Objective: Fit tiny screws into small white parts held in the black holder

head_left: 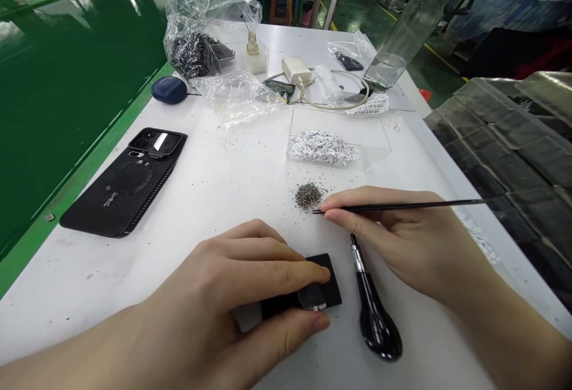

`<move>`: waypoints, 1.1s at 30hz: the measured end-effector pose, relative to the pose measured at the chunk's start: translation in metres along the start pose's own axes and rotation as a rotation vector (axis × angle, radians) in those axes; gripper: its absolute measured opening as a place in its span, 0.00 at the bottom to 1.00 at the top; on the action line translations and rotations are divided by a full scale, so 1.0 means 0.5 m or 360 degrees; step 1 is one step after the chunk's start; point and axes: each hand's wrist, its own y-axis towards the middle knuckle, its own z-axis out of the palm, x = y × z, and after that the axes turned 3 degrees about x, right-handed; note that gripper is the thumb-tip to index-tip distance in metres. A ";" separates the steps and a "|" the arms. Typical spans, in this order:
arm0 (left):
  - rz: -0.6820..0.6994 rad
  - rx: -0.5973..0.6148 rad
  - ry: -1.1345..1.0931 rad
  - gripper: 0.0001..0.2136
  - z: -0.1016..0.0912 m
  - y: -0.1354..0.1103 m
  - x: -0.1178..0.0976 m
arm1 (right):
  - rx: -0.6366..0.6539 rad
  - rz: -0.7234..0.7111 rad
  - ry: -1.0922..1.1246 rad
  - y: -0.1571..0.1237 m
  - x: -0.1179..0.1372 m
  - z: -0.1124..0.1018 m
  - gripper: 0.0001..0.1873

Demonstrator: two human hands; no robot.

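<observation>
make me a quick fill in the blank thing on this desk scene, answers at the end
The ____ hand holds a small black block against a flat black rectangular pad.
A slim black rod-like tool is in the ____ hand.
The flat black textured phone lies with its camera lenses facing ____.
The small flake-like bits in the clear plastic tray are mostly ____.

Missing words: left; right; up; white

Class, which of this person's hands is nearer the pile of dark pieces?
Right. The right hand is beside the pile, holding a thin tool; the left hand is farther off, lower in the picture.
</observation>
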 end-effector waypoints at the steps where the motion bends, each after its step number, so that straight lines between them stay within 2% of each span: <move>1: 0.0003 -0.0001 -0.0009 0.14 0.000 0.000 -0.001 | 0.0012 0.0007 0.0010 0.000 0.000 0.000 0.03; 10: -0.0010 -0.0042 -0.0055 0.18 0.007 -0.008 0.015 | 0.0051 0.0005 0.0041 0.005 -0.002 0.000 0.03; 17: 0.0065 -0.0035 0.0124 0.15 0.002 0.001 -0.001 | -0.0033 -0.0082 0.0219 0.005 0.017 -0.018 0.03; 21: 0.0108 -0.0074 0.0131 0.15 0.004 -0.003 -0.005 | 0.0191 -0.0225 0.0391 -0.014 0.037 -0.038 0.03; 26: 0.0139 -0.0082 0.0136 0.08 0.013 -0.004 -0.002 | 0.0532 -0.0417 0.0600 -0.029 0.042 -0.044 0.08; 33: 0.0128 -0.0084 0.0168 0.07 0.016 -0.008 -0.007 | 0.0553 -0.0439 0.0582 -0.025 0.042 -0.038 0.04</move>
